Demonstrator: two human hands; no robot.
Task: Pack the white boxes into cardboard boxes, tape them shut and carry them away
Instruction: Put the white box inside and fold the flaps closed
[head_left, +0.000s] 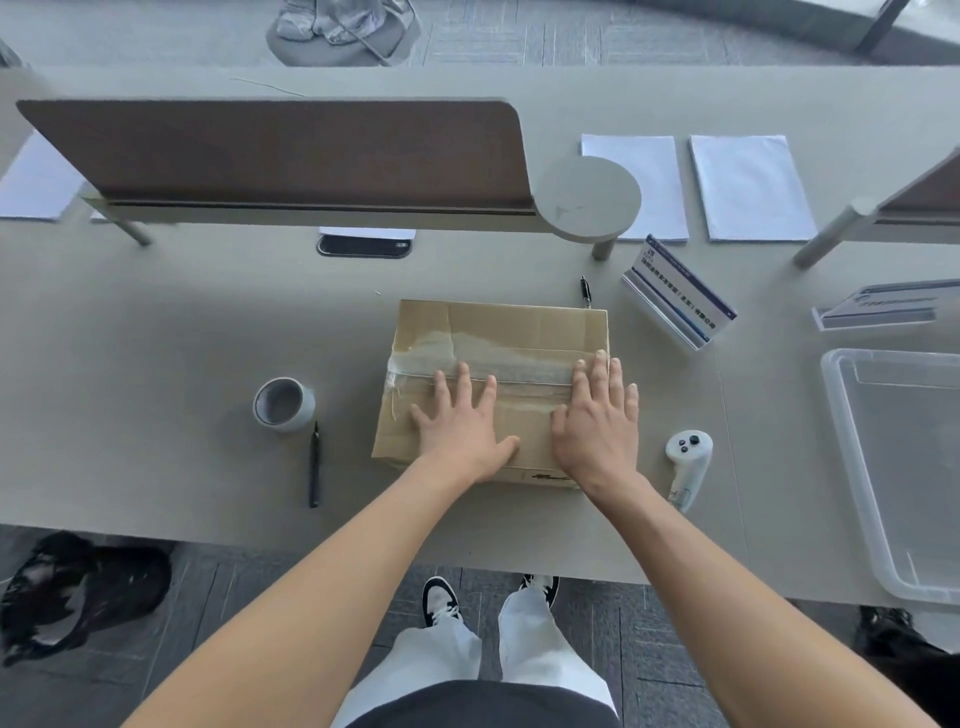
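Observation:
A closed cardboard box (514, 327) sits on the grey table (156, 338) in front of me, with clear tape running across its top seam. My left hand (462, 426) lies flat on the lid with fingers spread, fingertips at the tape. My right hand (597, 415) presses flat on the right part of the lid, fingers straight. A roll of tape (284, 404) stands left of the box. No white boxes are visible outside the carton.
A black pen (314, 465) lies beside the tape roll; another pen (585, 291) lies behind the box. A white controller (688, 462) rests to the right, next to a clear plastic bin (852, 467). Sign holders (680, 291), white paper sheets (748, 187) and a brown divider (270, 150) stand further back.

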